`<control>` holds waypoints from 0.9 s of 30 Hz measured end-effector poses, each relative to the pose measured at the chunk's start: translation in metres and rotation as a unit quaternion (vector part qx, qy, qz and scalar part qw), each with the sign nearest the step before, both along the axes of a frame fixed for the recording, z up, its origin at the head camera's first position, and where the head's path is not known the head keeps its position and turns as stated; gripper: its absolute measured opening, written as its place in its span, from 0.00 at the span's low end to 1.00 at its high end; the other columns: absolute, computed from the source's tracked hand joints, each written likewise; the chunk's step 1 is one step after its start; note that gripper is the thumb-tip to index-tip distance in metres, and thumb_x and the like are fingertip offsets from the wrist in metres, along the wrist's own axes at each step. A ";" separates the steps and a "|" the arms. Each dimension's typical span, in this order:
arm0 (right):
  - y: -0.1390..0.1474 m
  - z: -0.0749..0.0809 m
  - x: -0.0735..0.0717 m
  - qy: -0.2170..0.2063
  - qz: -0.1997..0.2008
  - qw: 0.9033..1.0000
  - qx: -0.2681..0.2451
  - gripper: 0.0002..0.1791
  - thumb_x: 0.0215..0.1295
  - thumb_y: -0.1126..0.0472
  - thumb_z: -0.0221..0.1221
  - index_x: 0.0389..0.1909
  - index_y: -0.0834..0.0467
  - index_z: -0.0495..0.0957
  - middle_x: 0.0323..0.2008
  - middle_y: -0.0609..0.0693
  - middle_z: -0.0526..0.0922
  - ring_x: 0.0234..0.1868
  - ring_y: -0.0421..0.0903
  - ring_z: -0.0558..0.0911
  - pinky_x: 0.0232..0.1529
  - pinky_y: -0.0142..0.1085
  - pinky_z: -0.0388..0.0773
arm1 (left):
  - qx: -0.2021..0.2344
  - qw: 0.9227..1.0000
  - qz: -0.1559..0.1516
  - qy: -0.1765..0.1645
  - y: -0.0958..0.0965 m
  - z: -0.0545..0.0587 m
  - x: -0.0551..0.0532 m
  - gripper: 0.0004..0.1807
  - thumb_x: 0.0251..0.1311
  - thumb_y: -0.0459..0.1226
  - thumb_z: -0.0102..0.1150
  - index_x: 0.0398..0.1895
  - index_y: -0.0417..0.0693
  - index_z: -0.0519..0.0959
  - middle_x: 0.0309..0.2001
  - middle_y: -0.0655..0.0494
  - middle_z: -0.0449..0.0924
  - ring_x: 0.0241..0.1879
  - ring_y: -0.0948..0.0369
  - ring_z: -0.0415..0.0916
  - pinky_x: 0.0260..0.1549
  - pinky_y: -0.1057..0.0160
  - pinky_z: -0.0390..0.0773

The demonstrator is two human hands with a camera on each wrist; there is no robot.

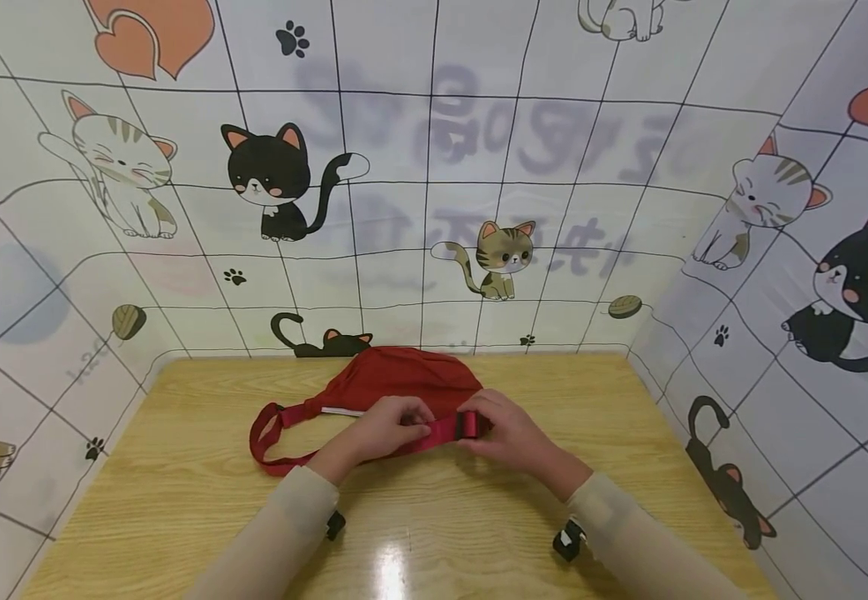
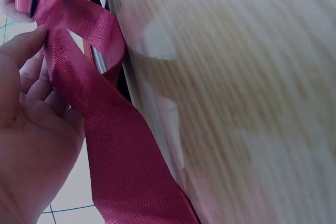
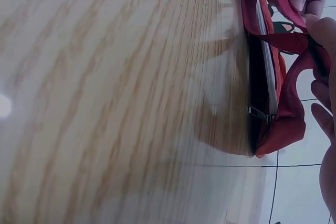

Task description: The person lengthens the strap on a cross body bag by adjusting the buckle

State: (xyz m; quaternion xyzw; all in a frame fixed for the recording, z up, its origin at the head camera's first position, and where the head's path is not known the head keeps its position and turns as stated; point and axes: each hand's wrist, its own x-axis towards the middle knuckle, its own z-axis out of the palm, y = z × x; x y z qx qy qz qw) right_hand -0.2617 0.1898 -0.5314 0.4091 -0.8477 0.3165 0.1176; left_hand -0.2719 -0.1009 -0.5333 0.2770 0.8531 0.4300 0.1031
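A red waist bag (image 1: 404, 379) lies at the back of the table, its pale zip facing the hands. Its red strap (image 2: 121, 140) loops out to the left and runs back across in front of the bag. My left hand (image 1: 389, 429) pinches the strap between thumb and fingers. Just right of it, my right hand (image 1: 509, 433) grips the strap at a black slider buckle (image 1: 467, 425), where the webbing folds into a small loop. In the right wrist view, a metal zip pull (image 3: 260, 114) hangs near the end of the bag.
The wooden table (image 1: 202, 500) meets white tiled-pattern walls (image 1: 389, 150) printed with cartoon cats at the back and sides. Black camera mounts (image 1: 567, 540) sit under both wrists, close over the tabletop.
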 end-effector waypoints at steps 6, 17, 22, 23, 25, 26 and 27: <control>0.001 0.000 0.001 0.006 0.005 1.000 0.001 0.28 0.58 0.58 0.85 0.57 0.57 0.85 0.54 0.45 0.84 0.57 0.44 0.82 0.58 0.46 0.83 | 0.013 1.000 -0.011 -0.003 -0.002 0.000 0.002 0.03 0.78 0.39 0.68 0.48 0.57 0.88 0.39 0.66 0.85 0.42 0.64 0.81 0.47 0.60 0.81; -0.002 -0.001 0.002 -0.004 0.006 1.000 -0.001 0.28 0.59 0.58 0.84 0.59 0.56 0.85 0.55 0.44 0.84 0.57 0.44 0.81 0.57 0.46 0.84 | 0.025 1.000 -0.014 -0.009 0.011 0.005 0.004 0.03 0.79 0.40 0.67 0.49 0.58 0.87 0.41 0.67 0.86 0.45 0.64 0.82 0.51 0.59 0.81; -0.004 0.001 0.002 -0.018 0.008 1.000 0.000 0.28 0.60 0.58 0.84 0.59 0.55 0.84 0.54 0.43 0.84 0.57 0.43 0.81 0.57 0.46 0.84 | 0.030 0.999 -0.014 -0.008 0.017 0.006 0.003 0.03 0.79 0.39 0.67 0.48 0.59 0.87 0.41 0.68 0.86 0.45 0.65 0.82 0.51 0.60 0.81; -0.005 0.001 0.002 -0.020 0.008 1.000 0.000 0.27 0.60 0.58 0.84 0.59 0.54 0.84 0.54 0.43 0.84 0.57 0.43 0.81 0.57 0.46 0.83 | 0.032 0.999 -0.014 -0.006 0.018 0.006 0.003 0.03 0.79 0.38 0.68 0.48 0.59 0.87 0.41 0.67 0.86 0.45 0.65 0.82 0.51 0.60 0.81; -0.005 0.001 0.002 -0.023 0.008 1.000 0.000 0.27 0.60 0.58 0.84 0.59 0.54 0.84 0.54 0.42 0.84 0.56 0.42 0.81 0.57 0.46 0.84 | 0.035 0.999 -0.012 -0.005 0.018 0.007 0.003 0.04 0.78 0.38 0.68 0.48 0.59 0.87 0.42 0.67 0.86 0.45 0.64 0.82 0.51 0.59 0.81; -0.005 0.001 0.002 -0.023 0.008 1.000 0.000 0.28 0.60 0.58 0.84 0.59 0.55 0.84 0.53 0.42 0.84 0.56 0.42 0.81 0.57 0.46 0.84 | 0.036 0.999 -0.011 -0.005 0.018 0.007 0.003 0.04 0.78 0.38 0.68 0.48 0.59 0.87 0.42 0.67 0.87 0.45 0.64 0.82 0.51 0.59 0.81; -0.005 0.001 0.002 -0.022 0.008 1.000 -0.001 0.28 0.60 0.59 0.84 0.59 0.55 0.84 0.53 0.43 0.84 0.56 0.42 0.81 0.56 0.46 0.84 | 0.037 0.999 -0.010 -0.005 0.018 0.007 0.003 0.04 0.78 0.38 0.68 0.48 0.59 0.87 0.42 0.67 0.87 0.45 0.64 0.82 0.51 0.59 0.81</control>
